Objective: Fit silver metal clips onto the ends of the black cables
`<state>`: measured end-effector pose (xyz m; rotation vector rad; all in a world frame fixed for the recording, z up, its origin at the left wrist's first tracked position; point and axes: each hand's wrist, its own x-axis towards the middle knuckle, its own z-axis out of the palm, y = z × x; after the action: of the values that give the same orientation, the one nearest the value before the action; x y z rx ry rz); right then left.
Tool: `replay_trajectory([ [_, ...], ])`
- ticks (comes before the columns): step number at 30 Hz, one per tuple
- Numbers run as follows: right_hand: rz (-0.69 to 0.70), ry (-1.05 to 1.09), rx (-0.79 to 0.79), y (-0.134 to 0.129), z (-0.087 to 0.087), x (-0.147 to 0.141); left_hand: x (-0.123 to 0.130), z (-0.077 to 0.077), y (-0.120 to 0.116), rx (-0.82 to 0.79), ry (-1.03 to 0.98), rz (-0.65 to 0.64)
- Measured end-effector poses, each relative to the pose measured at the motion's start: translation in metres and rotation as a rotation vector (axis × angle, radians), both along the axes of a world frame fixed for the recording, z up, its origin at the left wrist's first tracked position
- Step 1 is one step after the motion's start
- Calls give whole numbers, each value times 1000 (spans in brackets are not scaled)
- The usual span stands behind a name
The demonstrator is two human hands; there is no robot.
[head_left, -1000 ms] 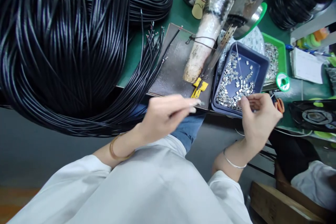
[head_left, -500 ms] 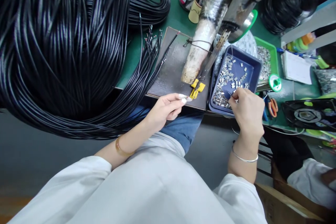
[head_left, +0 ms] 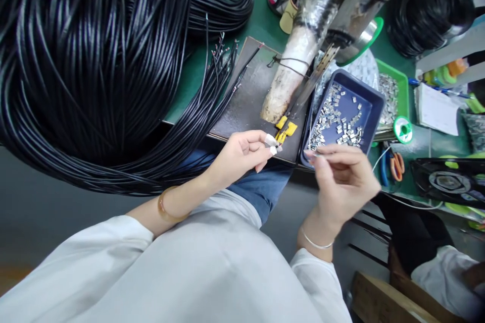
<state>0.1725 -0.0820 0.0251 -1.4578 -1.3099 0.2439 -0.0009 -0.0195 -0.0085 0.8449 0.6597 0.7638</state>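
My left hand (head_left: 244,156), its thumb and forefinger tips wrapped in white, is closed in a pinch just in front of a yellow holder (head_left: 287,132). A tiny dark-ended piece sits at those fingertips, too small to name. Over the front edge of a blue tray (head_left: 373,103), my right hand (head_left: 343,176) pinches a thin, slender thing that I cannot make out. Small metal connector shells (head_left: 335,111) lie scattered inside that tray. A soldering iron (head_left: 303,96) leans down toward the yellow holder, beside a wrapped duct (head_left: 286,73) with an open end.
Black cables (head_left: 94,60) fill the left, their stripped ends (head_left: 223,53) fanned over a dark board (head_left: 250,86). Rightward are a green tray (head_left: 401,86), a solder spool (head_left: 402,129), orange-handled scissors (head_left: 397,166), a notepad (head_left: 437,108) and a fan (head_left: 449,180). Another person's white sleeve (head_left: 439,272) shows lower right.
My right hand has come out from among the connector shells and moved left toward my left hand, turning over with its pinch kept. My left hand has shifted slightly right; the view has shifted a little.
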Motion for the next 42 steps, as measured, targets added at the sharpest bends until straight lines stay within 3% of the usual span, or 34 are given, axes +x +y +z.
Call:
replay_trajectory([
  [3, 80, -58, -10, 4, -13, -17, 0, 5, 1, 64, 70, 7],
  [7, 185, 96, -123, 12, -27, -22, 2, 6, 2, 128, 124, 38],
  [13, 191, 107, -133, 11, -32, -18, 3, -2, 3, 348, 170, 90],
  [16, 186, 41, -133, 8, -31, -16, 0, -5, 5, 521, 258, 99],
  [20, 129, -80, -103, 5, -32, -19, -1, -11, 3, 906, 472, 166],
  [23, 111, -9, -62, 5, -36, -23, 2, -14, -4, 1067, 565, 258],
  [25, 153, 161, -66, 5, -39, -26, 5, -13, -11, 945, 466, 239],
  [27, 183, 276, -78, 5, -41, -29, 6, -9, -15, 657, 293, 126],
  [29, 165, 278, -78, 5, -41, -32, 5, -5, -14, 341, 136, -8],
  [31, 130, 221, -73, 6, -40, -33, 3, -2, -10, 134, 44, -78],
  [37, -18, -66, 79, 6, -33, -28, 1, 0, 2, 32, 65, 34],
  [42, 95, -225, 154, 3, -35, -27, 2, 1, 7, 67, 116, 59],
])
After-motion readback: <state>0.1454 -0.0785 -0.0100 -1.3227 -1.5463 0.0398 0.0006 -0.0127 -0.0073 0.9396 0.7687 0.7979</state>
